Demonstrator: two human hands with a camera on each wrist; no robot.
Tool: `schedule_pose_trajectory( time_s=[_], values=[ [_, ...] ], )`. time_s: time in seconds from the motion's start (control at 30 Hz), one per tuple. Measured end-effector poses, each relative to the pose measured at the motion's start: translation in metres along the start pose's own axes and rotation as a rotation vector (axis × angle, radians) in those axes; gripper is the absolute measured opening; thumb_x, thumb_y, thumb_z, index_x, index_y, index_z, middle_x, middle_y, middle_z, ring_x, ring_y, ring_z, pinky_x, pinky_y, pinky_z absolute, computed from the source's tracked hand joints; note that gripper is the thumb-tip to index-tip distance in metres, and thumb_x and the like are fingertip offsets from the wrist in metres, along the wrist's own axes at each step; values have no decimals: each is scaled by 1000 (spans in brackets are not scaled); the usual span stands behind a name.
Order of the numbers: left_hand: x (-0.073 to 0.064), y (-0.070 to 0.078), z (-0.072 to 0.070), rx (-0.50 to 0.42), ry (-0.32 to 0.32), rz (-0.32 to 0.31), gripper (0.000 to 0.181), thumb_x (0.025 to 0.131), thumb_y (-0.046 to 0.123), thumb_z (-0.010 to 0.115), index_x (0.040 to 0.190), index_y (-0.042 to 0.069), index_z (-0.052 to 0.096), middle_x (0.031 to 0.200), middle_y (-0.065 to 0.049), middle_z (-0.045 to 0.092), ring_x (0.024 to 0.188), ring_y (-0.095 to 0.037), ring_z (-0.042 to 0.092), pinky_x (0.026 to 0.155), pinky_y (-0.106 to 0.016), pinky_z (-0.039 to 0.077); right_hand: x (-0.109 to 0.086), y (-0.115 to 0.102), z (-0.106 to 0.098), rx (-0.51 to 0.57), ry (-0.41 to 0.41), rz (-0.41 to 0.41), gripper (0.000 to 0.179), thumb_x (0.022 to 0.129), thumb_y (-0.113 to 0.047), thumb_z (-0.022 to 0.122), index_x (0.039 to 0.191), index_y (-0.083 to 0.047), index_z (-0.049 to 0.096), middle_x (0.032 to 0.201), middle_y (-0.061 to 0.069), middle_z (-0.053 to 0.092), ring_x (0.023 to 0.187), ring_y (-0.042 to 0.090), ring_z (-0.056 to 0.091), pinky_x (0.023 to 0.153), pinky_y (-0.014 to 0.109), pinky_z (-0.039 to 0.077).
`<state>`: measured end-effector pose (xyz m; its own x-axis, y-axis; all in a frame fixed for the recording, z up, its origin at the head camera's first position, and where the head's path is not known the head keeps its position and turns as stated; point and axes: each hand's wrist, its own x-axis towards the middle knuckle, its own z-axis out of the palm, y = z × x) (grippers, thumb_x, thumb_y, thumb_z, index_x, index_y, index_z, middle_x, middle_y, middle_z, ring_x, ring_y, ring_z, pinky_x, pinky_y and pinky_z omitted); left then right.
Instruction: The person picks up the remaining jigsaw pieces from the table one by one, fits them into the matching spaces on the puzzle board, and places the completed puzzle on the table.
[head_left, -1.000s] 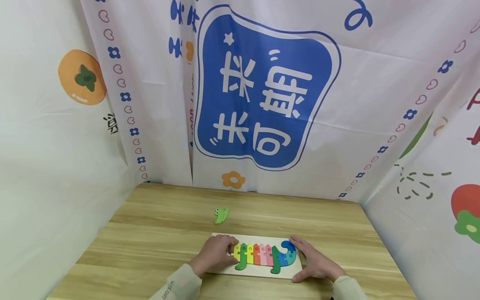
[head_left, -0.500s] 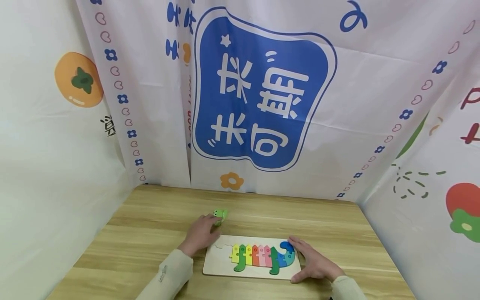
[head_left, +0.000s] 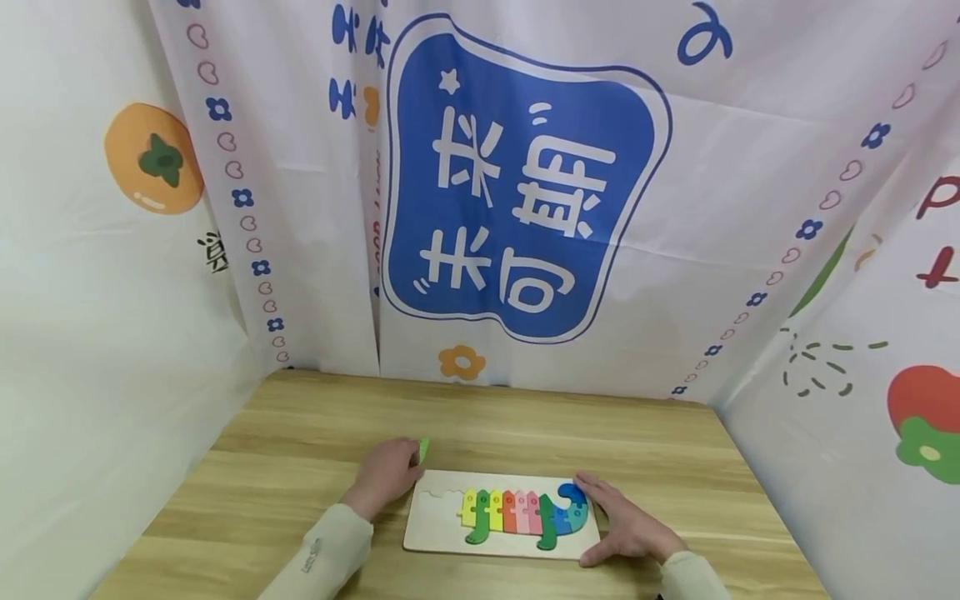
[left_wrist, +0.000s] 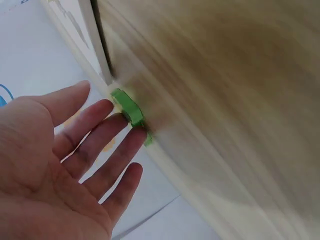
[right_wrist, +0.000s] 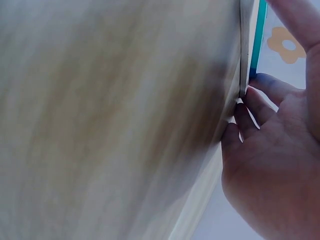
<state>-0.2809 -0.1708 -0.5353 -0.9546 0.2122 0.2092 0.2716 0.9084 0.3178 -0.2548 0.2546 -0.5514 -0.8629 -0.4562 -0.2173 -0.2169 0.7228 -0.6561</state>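
Note:
A pale wooden puzzle board (head_left: pixel 442 535) lies on the table with a row of coloured, numbered pieces (head_left: pixel 510 512) forming a crocodile's body and tail; the recess at its left end is bare. Beyond the board's far left corner, my left hand (head_left: pixel 385 477) has its fingertips on the green crocodile-head piece (head_left: pixel 423 450). In the left wrist view those fingers extend against the green puzzle piece (left_wrist: pixel 130 109), the thumb standing apart from it. My right hand (head_left: pixel 632 527) holds the board's right end, thumb at the near corner and fingers at the far one.
The wood-grain table (head_left: pixel 300 433) runs back to a white printed curtain (head_left: pixel 712 208) bearing a large blue panel. Similar printed sheets hang at the left (head_left: pixel 90 333) and right (head_left: pixel 847 450) sides.
My left hand has left the board's left end and reached the crocodile-head piece, which has shifted left and towards me. The right hand stays at the board's right end.

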Motion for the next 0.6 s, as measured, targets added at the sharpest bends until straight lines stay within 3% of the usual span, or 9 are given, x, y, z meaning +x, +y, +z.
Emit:
schedule_pose_trajectory(
  time_s=[0.1, 0.27, 0.43, 0.6],
  values=[
    [-3, -5, 0, 2, 28, -25, 31, 83, 19, 86, 73, 16, 57, 71, 5, 56, 64, -11, 48, 57, -32, 45, 0, 0, 1, -1, -3, 2, 122, 65, -40, 98, 162, -9, 32, 171, 19, 22, 153, 54, 18, 118, 77, 20],
    [-2, -10, 2, -48, 65, -56, 30, 80, 17, 89, 86, 10, 60, 84, -2, 60, 70, -14, 53, 62, -36, 50, -1, -3, 0, -4, 0, 0, 122, 65, -40, 98, 162, -7, 32, 170, 20, 23, 153, 55, 19, 118, 77, 20],
    [1, -12, 3, -72, 72, -87, 41, 79, 14, 89, 112, 2, 67, 109, -15, 67, 90, -29, 68, 79, -50, 60, -1, -5, 0, 1, -1, 3, 122, 65, -40, 98, 162, -7, 32, 170, 20, 23, 153, 55, 19, 118, 77, 21],
    [2, -13, 0, -63, 39, -101, 54, 82, 14, 88, 127, -4, 66, 122, -27, 68, 106, -42, 68, 92, -58, 58, -1, -5, 0, 5, -3, 8, 122, 66, -40, 98, 162, -8, 32, 170, 20, 23, 153, 55, 19, 118, 77, 21]
  ],
)
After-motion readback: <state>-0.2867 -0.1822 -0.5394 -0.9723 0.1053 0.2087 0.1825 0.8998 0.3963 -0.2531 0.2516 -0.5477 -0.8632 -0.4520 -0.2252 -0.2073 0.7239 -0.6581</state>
